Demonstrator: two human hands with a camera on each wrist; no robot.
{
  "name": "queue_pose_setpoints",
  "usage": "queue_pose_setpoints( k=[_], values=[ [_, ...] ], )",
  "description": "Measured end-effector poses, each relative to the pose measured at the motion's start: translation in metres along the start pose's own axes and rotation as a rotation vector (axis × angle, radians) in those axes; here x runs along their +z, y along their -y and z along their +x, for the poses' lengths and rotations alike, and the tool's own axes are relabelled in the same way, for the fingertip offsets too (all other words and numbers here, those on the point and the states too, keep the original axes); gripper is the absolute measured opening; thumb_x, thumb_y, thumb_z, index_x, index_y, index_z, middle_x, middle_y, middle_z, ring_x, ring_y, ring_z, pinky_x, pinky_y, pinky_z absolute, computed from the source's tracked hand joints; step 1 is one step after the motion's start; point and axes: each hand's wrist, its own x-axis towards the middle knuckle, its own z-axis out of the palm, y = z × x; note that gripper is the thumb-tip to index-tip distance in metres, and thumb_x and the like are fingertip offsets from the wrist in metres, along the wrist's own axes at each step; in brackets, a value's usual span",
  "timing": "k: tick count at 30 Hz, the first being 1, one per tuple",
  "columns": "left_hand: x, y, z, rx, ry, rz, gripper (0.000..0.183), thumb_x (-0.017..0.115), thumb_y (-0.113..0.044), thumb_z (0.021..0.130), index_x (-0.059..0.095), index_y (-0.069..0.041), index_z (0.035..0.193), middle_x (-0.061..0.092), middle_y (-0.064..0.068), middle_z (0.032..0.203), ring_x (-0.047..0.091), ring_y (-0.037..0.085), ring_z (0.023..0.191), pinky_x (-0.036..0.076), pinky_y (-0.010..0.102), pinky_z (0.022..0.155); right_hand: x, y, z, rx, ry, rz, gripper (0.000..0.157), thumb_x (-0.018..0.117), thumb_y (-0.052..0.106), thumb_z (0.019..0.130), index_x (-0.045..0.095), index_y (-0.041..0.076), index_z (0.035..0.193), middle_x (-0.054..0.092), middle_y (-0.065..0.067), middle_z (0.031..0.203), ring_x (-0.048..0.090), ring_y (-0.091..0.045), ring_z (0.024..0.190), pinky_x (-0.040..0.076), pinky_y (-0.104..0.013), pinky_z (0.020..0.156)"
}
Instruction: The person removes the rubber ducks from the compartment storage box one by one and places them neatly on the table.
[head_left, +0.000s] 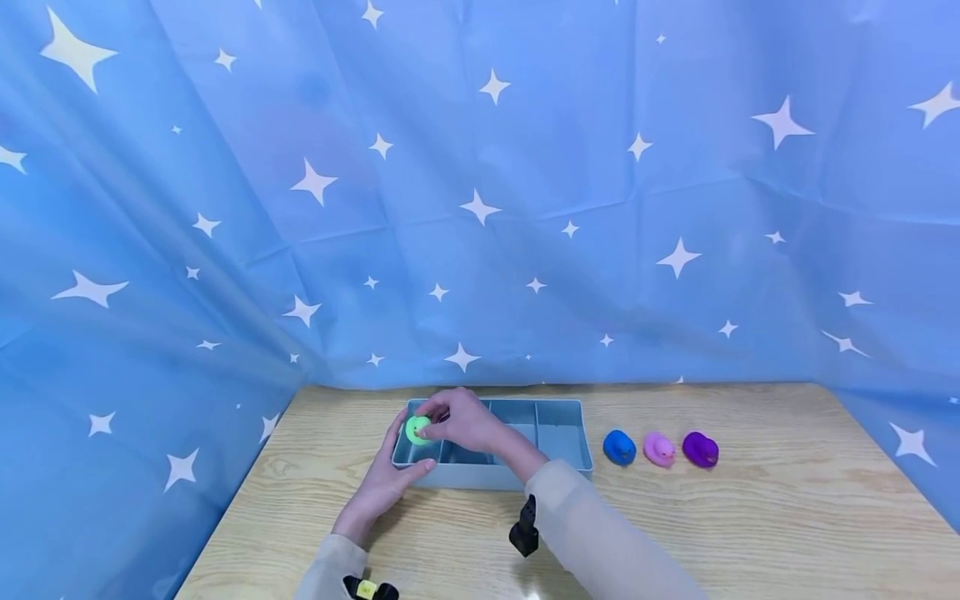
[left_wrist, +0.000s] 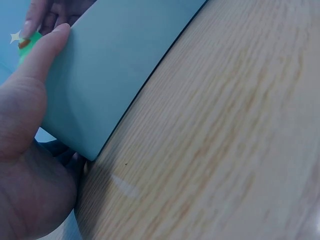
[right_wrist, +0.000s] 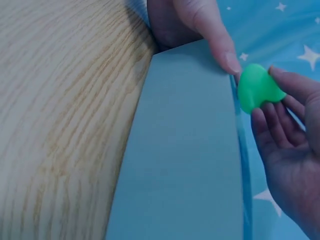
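A small green rubber duck (head_left: 417, 430) is pinched between the thumb and fingers of my right hand (head_left: 468, 423), over the leftmost compartment of a blue-grey divided box (head_left: 487, 477). In the right wrist view the green duck (right_wrist: 256, 89) shows above the level of the box's rim. My left hand (head_left: 384, 483) holds the box at its left end, the thumb at the front rim and the fingers along the left side. Seen from the left wrist, that thumb (left_wrist: 42, 55) lies by the top edge of the front wall (left_wrist: 115, 55).
Right of the box a blue duck (head_left: 619, 447), a pink duck (head_left: 659, 449) and a purple duck (head_left: 701, 449) sit in a row on the wooden table (head_left: 795, 500). A blue star-patterned curtain (head_left: 525, 167) hangs behind the table and along its left side.
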Motion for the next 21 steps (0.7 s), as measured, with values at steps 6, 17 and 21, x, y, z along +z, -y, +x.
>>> queue_pose_setpoints(
  k=[6,17,21],
  values=[
    [0.000,0.000,0.000,-0.001,-0.005,0.007,0.097,0.079,-0.031,0.092,0.015,-0.027,0.165,0.015,0.017,0.169,0.014,0.044,0.152,0.017,0.072,0.116,-0.006,0.008,-0.006,-0.014,-0.003,0.005,0.030,0.076,0.018,0.095,0.074,0.013,0.124,0.066,0.009,0.097,0.063,-0.011,0.090,0.056,-0.029,0.074],
    [0.000,-0.002,-0.001,-0.009,-0.008,0.023,0.099,0.079,-0.031,0.092,0.014,-0.028,0.165,0.012,0.018,0.169,0.015,0.047,0.152,0.021,0.072,0.115,-0.024,0.009,-0.029,-0.097,-0.045,0.046,0.027,0.075,0.011,0.095,0.073,0.010,0.122,0.067,0.004,0.105,0.065,-0.019,0.095,0.058,-0.028,0.078],
    [0.000,-0.001,-0.002,-0.019,-0.017,0.025,0.099,0.080,-0.031,0.091,0.014,-0.029,0.165,0.014,0.020,0.169,0.015,0.047,0.151,0.020,0.072,0.115,-0.037,0.008,-0.041,-0.106,-0.065,0.061,0.027,0.074,0.013,0.096,0.073,0.009,0.122,0.068,0.003,0.105,0.064,-0.023,0.098,0.058,-0.029,0.082]
  ],
)
